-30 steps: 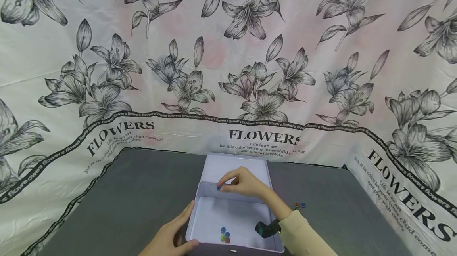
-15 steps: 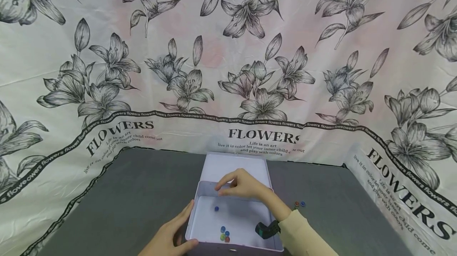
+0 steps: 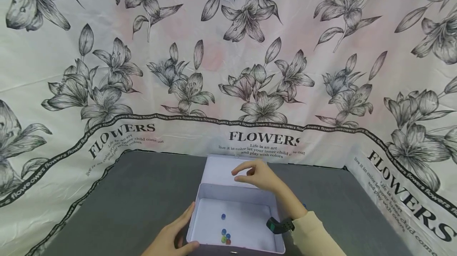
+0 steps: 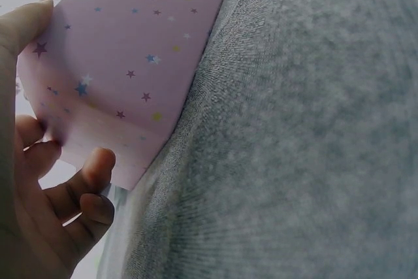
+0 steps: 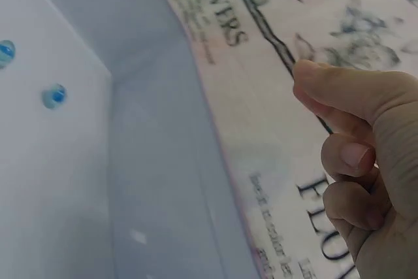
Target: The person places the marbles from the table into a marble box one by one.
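A pale lilac box (image 3: 233, 193) lies with its lid (image 3: 217, 170) laid back behind it. My left hand (image 3: 173, 234) grips the front left corner, thumb on the front edge and fingers along the side. In the left wrist view, this hand (image 4: 49, 181) curls at the box's star-printed pink outer wall (image 4: 130, 44). Several glass marbles (image 3: 228, 242) cluster near the front inside, and a blue marble (image 3: 223, 216) sits farther back. My right hand (image 3: 255, 174), fingers loosely bent and holding nothing, hovers over the lid; two bluish marbles (image 5: 55, 96) show in the right wrist view.
A blue marble (image 3: 304, 206) lies on the grey table cloth (image 3: 153, 184) right of the box, partly behind the right forearm. A flower-printed white curtain (image 3: 192, 137) hangs behind and at both sides. A black band (image 3: 280, 225) circles the right wrist.
My right hand has let go of a blue marble, which dropped into the box and rolled toward the front. The hand has then moved right and back over the lid. My left hand stays put.
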The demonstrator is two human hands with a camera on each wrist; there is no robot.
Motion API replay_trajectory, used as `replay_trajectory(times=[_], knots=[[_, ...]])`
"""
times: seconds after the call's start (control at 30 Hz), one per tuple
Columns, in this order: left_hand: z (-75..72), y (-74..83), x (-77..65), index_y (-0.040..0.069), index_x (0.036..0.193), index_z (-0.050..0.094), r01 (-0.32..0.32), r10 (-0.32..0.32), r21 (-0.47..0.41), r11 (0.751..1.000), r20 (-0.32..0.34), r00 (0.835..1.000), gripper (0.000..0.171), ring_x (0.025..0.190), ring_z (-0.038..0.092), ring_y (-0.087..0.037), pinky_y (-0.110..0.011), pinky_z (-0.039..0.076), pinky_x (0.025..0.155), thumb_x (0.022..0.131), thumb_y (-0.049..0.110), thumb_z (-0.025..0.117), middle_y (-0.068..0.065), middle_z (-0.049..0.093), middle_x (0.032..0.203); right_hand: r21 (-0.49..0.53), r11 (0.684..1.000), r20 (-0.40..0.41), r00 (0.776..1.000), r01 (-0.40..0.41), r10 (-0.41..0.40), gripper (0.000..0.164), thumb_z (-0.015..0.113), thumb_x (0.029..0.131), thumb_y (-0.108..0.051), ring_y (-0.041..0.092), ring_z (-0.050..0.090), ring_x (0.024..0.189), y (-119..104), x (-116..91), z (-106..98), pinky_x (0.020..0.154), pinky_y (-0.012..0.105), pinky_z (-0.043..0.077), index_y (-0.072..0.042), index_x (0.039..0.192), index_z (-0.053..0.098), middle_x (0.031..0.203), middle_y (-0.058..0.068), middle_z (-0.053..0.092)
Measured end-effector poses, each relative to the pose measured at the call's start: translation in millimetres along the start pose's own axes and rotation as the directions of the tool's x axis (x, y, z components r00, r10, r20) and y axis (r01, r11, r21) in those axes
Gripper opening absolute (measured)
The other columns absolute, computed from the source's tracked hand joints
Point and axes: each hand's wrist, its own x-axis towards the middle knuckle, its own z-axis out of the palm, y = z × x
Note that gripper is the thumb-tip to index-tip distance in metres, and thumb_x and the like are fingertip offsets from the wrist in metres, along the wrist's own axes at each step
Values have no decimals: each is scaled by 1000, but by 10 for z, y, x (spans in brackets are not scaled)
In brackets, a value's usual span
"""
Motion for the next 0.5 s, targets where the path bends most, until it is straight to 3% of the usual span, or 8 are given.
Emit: replay_trajectory(times=[0.2, 0.37, 0.5], knots=[[-2, 9, -8, 9, 169, 27, -10, 10, 1, 1000, -1, 1000, 92, 60, 43, 2, -23, 47, 55, 98, 39, 77, -23, 28, 171, 12, 998, -145, 987, -60, 61, 24, 81, 96, -19, 30, 67, 69, 162, -264, -277, 61, 29, 50, -7, 116, 82, 121, 11, 77], [-7, 10, 0, 9, 169, 25, -8, 8, -23, 1000, 11, 1000, 91, 59, 42, 2, -22, 46, 55, 99, 37, 77, -23, 26, 171, 24, 986, -256, 953, -163, 164, 28, 83, 94, -21, 31, 74, 83, 346, -593, -479, 74, 34, 57, -8, 119, 81, 125, 10, 76], [2, -5, -24, 10, 169, 26, -3, 4, -42, 999, 8, 1000, 90, 60, 42, 1, -22, 46, 55, 99, 36, 77, -22, 26, 171, 22, 983, -309, 933, -185, 182, 29, 83, 94, -21, 29, 76, 88, 483, -869, -577, 74, 32, 57, -8, 120, 80, 124, 13, 77]])
